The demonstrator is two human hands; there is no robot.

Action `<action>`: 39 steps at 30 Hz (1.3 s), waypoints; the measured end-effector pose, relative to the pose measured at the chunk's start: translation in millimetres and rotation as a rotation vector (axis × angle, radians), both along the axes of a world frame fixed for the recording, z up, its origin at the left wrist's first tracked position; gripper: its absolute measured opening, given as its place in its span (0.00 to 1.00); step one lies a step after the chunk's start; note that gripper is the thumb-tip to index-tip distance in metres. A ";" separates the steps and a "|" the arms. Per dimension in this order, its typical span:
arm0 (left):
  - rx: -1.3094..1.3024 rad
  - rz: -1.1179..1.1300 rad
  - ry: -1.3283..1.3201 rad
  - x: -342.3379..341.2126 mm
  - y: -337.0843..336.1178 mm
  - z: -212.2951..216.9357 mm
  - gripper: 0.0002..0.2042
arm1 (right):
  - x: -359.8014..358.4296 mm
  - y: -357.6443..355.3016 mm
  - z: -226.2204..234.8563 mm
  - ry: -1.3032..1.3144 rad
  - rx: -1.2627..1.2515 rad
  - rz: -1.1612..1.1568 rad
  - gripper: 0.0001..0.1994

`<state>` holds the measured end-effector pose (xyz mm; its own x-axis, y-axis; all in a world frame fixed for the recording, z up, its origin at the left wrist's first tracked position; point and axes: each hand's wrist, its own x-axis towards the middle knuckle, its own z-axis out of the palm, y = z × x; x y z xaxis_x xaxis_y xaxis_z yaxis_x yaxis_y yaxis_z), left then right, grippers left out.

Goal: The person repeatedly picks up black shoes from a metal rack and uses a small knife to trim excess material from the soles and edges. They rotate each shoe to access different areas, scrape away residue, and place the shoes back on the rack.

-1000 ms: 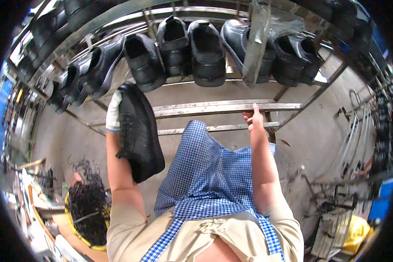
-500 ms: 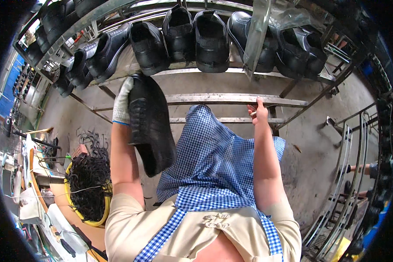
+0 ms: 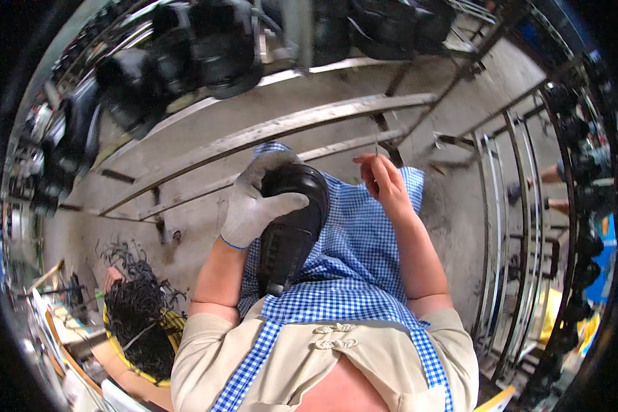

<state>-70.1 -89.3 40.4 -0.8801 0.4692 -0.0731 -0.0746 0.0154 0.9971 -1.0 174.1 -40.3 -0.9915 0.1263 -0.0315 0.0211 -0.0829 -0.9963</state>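
My left hand [image 3: 248, 211], in a white knit glove, grips a black lace-up shoe [image 3: 295, 230] by its toe end. The thumb lies across the top of the shoe, and the shoe rests close against my blue checked apron [image 3: 353, 237]. My bare right hand [image 3: 386, 182] is raised to the right of the shoe, apart from it. Its fingers are curled together around a thin, pointed tool [image 3: 376, 143], whose tip sticks up; the rest of it is hidden in the hand.
A metal rack [image 3: 275, 129] crosses in front of me, with several black shoes [image 3: 226, 51] along its upper shelf. At lower left, a yellow basket [image 3: 120, 353] holds a heap of black laces [image 3: 141, 312]. Another metal rack [image 3: 505, 240] stands on the right, with part of a person beyond.
The shoe has been drawn nearer to my body and turned, its toe end now under my gloved thumb. My right hand has left the rack bar and come inward. The view has swung right.
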 end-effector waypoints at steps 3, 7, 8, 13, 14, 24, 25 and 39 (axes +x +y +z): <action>0.034 -0.104 -0.071 7.4 21.5 -12.2 0.33 | 40.0 -2.2 59.2 0.180 0.575 -0.009 0.16; 0.028 -0.193 -0.083 7.9 31.5 -17.8 0.33 | 68.3 -11.4 80.2 0.283 0.795 -0.045 0.21; 0.039 -0.206 -0.067 10.1 34.4 -18.3 0.33 | 72.9 -11.8 82.4 0.301 0.813 -0.025 0.23; 0.016 -0.251 -0.083 17.4 34.6 -18.0 0.34 | 79.3 -17.5 94.6 0.307 0.933 0.089 0.27; -0.004 -0.257 -0.056 19.1 33.1 -17.2 0.35 | 79.3 -17.4 98.4 0.293 0.949 0.099 0.27; 0.022 -0.264 0.001 28.3 29.1 -13.6 0.35 | 85.0 -11.0 103.0 0.284 0.939 0.168 0.26; 0.029 -0.277 -0.005 29.3 29.9 -14.7 0.35 | 85.3 -10.2 101.9 0.280 0.922 0.169 0.26; 0.002 -0.287 -0.029 34.6 38.2 -17.9 0.35 | 96.3 -17.0 87.5 0.227 0.804 0.061 0.26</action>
<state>-35.4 -51.1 22.5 -0.7091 0.6986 -0.0954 -0.0960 0.0384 0.9946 95.2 157.1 47.2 -0.9687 -0.0292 0.2467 -0.2059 0.6497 -0.7318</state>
